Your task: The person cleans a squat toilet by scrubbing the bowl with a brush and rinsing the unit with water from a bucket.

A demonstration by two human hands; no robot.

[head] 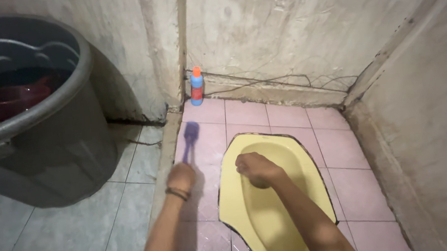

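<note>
Hands: left hand (182, 178) grips purple brush (190, 137) over pink tiles (244, 112); right hand (256, 169), fingers curled closed, over yellow squat toilet (260, 215).

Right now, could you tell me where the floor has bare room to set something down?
Bare pink tiles lie between the yellow squat toilet and the right wall. Grey tiles lie bare beside the big tub. It's crowded left of the toilet: left hand gripping brush, bottle behind.

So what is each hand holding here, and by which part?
The left hand grips a purple brush by the lower end of its handle. The right hand is closed over the yellow squat toilet; anything inside it cannot be told.
</note>
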